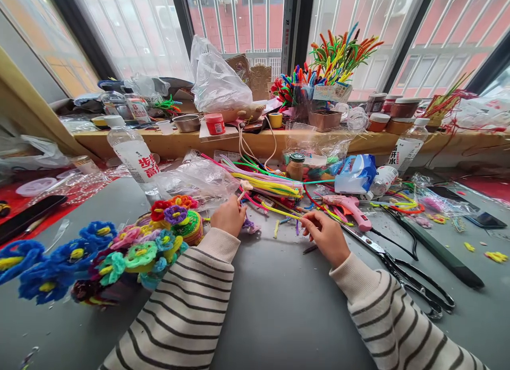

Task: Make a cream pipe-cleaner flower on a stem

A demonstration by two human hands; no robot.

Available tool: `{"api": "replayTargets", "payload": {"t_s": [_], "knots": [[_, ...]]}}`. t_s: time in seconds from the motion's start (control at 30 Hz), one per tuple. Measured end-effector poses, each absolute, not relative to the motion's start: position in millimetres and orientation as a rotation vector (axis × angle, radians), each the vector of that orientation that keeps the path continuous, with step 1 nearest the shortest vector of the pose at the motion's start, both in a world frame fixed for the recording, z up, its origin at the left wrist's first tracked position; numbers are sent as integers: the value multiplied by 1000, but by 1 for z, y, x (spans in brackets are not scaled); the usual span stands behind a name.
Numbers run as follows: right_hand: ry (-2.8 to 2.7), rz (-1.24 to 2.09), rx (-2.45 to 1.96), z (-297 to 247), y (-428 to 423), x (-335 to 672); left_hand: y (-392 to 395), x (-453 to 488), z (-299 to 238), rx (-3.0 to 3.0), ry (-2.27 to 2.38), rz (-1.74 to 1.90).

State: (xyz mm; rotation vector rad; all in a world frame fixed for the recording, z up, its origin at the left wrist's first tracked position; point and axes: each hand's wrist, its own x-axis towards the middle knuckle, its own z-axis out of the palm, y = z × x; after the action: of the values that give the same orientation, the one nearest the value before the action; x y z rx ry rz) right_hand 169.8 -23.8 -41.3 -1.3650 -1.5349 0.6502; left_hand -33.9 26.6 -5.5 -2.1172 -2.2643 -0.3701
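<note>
My left hand (229,216) is curled closed near a small purple pipe-cleaner piece (250,225) on the grey table (274,306); what its fingers hold is hidden. My right hand (326,236) is pinched on the end of a yellow pipe cleaner (281,211) that runs left toward a heap of loose pipe cleaners (266,184). Both arms wear striped sleeves. A cluster of finished pipe-cleaner flowers (131,250) in blue, green, pink and red lies just left of my left arm.
Large black scissors (402,271) and a pink glue gun (350,208) lie right of my right hand. A water bottle (133,157) and clear bags stand behind the flowers. The window ledge (255,139) holds jars, tins and bunched pipe cleaners (338,53). A phone (486,219) lies far right.
</note>
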Motion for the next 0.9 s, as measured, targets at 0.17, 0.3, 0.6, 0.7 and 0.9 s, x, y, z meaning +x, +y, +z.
{"api": "replayTargets", "payload": {"t_s": [0.17,0.3,0.6,0.7,0.9], "knots": [[-1546,636,-1374,-42,-26,181,24,-30,-1,-2073,-2156,-487],[-1680,561,-1363,-40,-26,178,20,-24,0,-2267,-1932,-701],[-1710,559,-1308,-35,-27,172,10,-4,-10,-2721,-1385,-644],[-1558,739,-1267,-36,-27,171,8,-1,-11,-2811,-1436,-588],[-1271,1201,-1007,-35,-29,163,1,6,-2,-3008,-1445,-830]]}}
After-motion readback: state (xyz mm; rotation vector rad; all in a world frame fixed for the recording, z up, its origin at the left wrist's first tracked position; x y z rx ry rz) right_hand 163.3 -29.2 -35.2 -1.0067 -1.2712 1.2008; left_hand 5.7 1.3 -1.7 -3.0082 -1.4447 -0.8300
